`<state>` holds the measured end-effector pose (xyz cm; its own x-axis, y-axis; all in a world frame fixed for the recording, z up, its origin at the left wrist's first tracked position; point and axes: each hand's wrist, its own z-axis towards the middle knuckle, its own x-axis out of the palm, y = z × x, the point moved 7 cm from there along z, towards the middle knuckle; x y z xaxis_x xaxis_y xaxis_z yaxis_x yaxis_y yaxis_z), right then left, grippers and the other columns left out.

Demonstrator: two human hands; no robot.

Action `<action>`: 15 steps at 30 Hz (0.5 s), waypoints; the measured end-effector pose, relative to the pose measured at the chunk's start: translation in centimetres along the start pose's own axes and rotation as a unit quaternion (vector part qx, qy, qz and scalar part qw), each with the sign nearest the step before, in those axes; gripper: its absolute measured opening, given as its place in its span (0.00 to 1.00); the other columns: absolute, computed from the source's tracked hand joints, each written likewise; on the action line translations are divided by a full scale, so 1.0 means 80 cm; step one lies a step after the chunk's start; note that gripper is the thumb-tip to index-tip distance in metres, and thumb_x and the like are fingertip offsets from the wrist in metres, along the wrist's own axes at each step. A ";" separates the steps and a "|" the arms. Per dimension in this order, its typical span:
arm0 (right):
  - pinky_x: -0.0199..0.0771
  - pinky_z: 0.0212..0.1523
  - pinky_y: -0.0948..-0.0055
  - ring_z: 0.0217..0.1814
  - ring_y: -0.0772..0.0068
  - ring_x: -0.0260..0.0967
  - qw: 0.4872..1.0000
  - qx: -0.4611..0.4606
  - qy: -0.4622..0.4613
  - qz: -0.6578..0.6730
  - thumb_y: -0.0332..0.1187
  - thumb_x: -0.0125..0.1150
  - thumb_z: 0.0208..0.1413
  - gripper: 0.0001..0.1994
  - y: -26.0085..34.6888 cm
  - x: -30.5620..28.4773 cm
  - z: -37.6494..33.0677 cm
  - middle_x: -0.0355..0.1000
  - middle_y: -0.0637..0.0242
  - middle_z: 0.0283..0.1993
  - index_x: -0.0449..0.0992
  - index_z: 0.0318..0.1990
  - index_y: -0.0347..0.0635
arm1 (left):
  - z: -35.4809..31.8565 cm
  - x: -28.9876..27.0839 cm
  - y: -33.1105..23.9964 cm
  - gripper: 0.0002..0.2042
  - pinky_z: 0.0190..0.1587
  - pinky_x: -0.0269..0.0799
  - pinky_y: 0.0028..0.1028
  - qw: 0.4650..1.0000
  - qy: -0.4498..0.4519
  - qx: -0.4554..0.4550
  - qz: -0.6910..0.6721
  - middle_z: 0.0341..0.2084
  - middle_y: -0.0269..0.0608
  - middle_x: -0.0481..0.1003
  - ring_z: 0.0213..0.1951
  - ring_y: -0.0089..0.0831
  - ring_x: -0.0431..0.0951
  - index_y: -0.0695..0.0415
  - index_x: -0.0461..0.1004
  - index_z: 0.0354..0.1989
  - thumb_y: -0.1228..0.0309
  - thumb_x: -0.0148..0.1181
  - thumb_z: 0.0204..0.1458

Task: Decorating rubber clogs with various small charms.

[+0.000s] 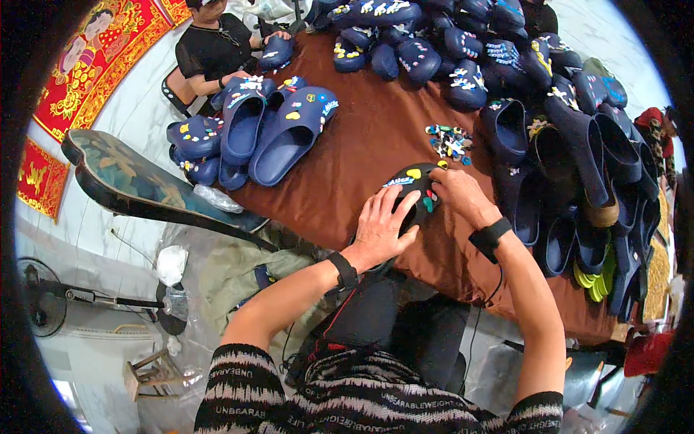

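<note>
A dark clog [421,186] with yellow, red and green charms and a blue-white lettered charm lies at the near edge of the brown-covered table [347,159]. My left hand [381,226] grips its near left side, fingers spread over the upper. At the clog's right side, my right hand [464,194] has its fingers bent together against the upper. A small yellow piece shows by those fingertips; what they pinch is hidden. Just beyond the clog sits a small pile of loose colourful charms [450,143].
Navy clogs [557,159] are heaped along the table's right and far sides. More decorated clogs [289,137] stand at the left. Across the far left corner, a person [217,50] handles a navy clog. A chair with a patterned back [137,173] and a fan [47,296] are at left.
</note>
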<state>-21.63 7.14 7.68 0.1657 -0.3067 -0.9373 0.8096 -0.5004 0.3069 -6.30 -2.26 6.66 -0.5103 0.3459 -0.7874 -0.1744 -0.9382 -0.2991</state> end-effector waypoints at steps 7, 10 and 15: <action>0.80 0.33 0.55 0.36 0.51 0.79 0.990 -0.044 -0.002 -0.135 0.31 0.62 0.53 0.06 0.020 0.006 0.011 0.78 0.52 0.31 0.76 0.36 0.38 | -0.001 0.002 0.000 0.35 0.63 0.61 0.47 1.000 -0.006 -0.002 -0.005 0.61 0.52 0.61 0.63 0.52 0.62 0.48 0.62 0.66 0.60 0.65 0.46; 0.80 0.32 0.57 0.35 0.51 0.79 0.989 -0.077 0.010 -0.126 0.29 0.59 0.54 0.05 0.022 0.009 0.012 0.77 0.52 0.31 0.75 0.36 0.37 | 0.000 0.002 0.001 0.35 0.63 0.61 0.47 1.000 -0.005 -0.004 -0.007 0.61 0.52 0.61 0.63 0.52 0.62 0.48 0.62 0.66 0.60 0.65 0.47; 0.79 0.37 0.55 0.40 0.47 0.77 0.992 -0.100 0.021 -0.080 0.28 0.51 0.59 0.07 0.018 0.004 -0.005 0.75 0.52 0.38 0.71 0.43 0.40 | -0.001 0.001 0.000 0.35 0.62 0.61 0.47 1.000 -0.006 -0.005 0.001 0.60 0.52 0.61 0.62 0.52 0.63 0.48 0.62 0.66 0.60 0.65 0.47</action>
<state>-20.17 6.61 7.75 0.0458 -0.1998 -0.9788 0.9223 -0.3680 0.1182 -6.27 -2.21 6.51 -0.5202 0.3441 -0.7817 -0.1651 -0.9385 -0.3033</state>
